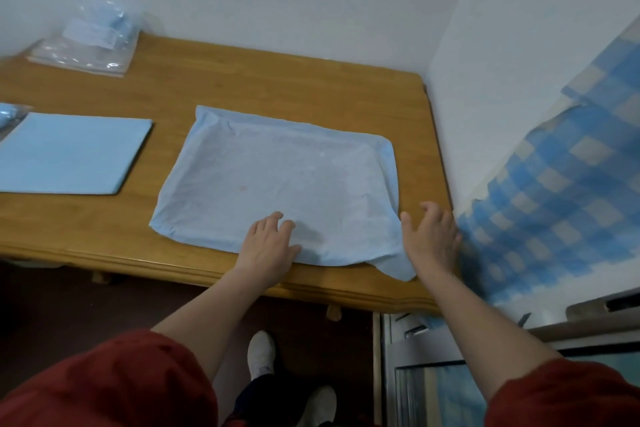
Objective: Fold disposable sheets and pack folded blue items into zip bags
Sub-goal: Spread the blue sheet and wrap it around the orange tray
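White walls are meeting in a corner behind a wooden desk (263,80), which is filling the middle of the view. A light blue disposable sheet (277,173) is lying spread out and wrinkled on the right half of the desk, its edges curling up slightly and its near right corner hanging just past the desk's near edge. The left hand (270,244) is pressing down on the sheet's near edge with fingers straight and spread. The right hand (431,239) is hovering open at the sheet's near right side, fingers relaxed and apart; whether it is touching the sheet cannot be told. Left of the sheet and apart from it, a flat folded blue sheet (69,152) is resting on the desk. At the far left, clear zip bags (86,45) with blue contents are lying against the wall. A blue and white checked cloth (554,201) is covering the surface just right of the desk. Red sleeves (114,388) are showing on both arms, and white shoes (261,350) are standing on the dark floor below.
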